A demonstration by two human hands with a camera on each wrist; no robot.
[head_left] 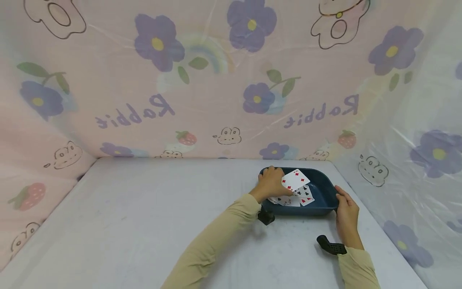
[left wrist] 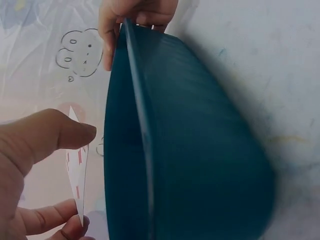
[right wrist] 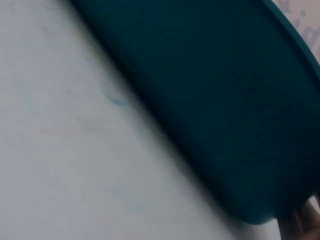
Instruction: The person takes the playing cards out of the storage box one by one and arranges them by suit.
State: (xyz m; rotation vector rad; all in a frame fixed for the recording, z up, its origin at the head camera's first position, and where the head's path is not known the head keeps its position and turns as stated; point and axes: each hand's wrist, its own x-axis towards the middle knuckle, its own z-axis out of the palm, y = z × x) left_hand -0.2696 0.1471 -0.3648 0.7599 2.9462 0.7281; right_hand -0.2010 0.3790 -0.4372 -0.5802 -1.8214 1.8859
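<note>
My left hand [head_left: 271,182] pinches a white playing card with red diamonds [head_left: 296,180] between thumb and fingers, over the left part of a dark blue plastic bin [head_left: 323,192]. In the left wrist view the card [left wrist: 77,172] is seen nearly edge-on, beside the bin's rim [left wrist: 137,100]. Beneath it inside the bin lie several loose cards [head_left: 303,192], clubs and hearts among them, partly hidden by the left hand. At the bin's right end my right hand [head_left: 347,210] grips the rim. The right wrist view is mostly the bin's dark outer wall [right wrist: 200,100].
The bin stands on a white table [head_left: 144,216] near its back right corner. Behind and at the sides hangs a printed curtain [head_left: 216,92] with flowers and rabbits. Black wrist devices sit at the left cuff [head_left: 266,216] and the right cuff [head_left: 333,247].
</note>
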